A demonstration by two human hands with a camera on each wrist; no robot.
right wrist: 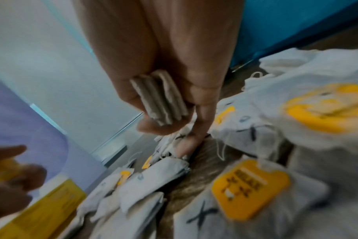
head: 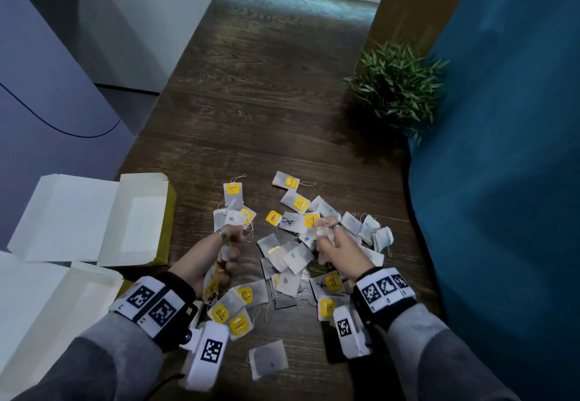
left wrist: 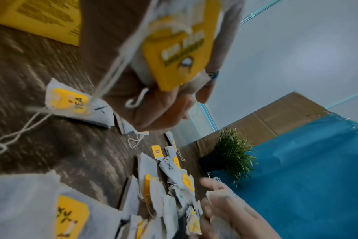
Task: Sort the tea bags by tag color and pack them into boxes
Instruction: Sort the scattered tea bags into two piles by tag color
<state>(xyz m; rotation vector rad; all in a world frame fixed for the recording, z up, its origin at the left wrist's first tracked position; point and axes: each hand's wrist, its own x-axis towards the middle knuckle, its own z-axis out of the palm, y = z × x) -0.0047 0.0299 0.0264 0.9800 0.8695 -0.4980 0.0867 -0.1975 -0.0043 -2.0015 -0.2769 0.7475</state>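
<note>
Many white tea bags point(head: 292, 259) lie scattered on the dark wooden table point(head: 266, 102), some with yellow tags, some with blue or black marks. My left hand point(head: 221, 253) grips a bunch of yellow-tagged tea bags point(left wrist: 180, 53), strings dangling. My right hand point(head: 329, 240) holds a small stack of tea bags point(right wrist: 159, 98) between thumb and fingers, one finger reaching down onto the pile. Two open boxes sit at the left: a yellow box with white flaps point(head: 94, 218) and a second open box point(head: 47, 312) nearer me.
A small potted green plant point(head: 398, 86) stands at the table's right side. A blue surface point(head: 502, 181) borders the right edge. A brown cardboard panel point(head: 408, 8) leans at the far right. White and lilac furniture stands left of the table.
</note>
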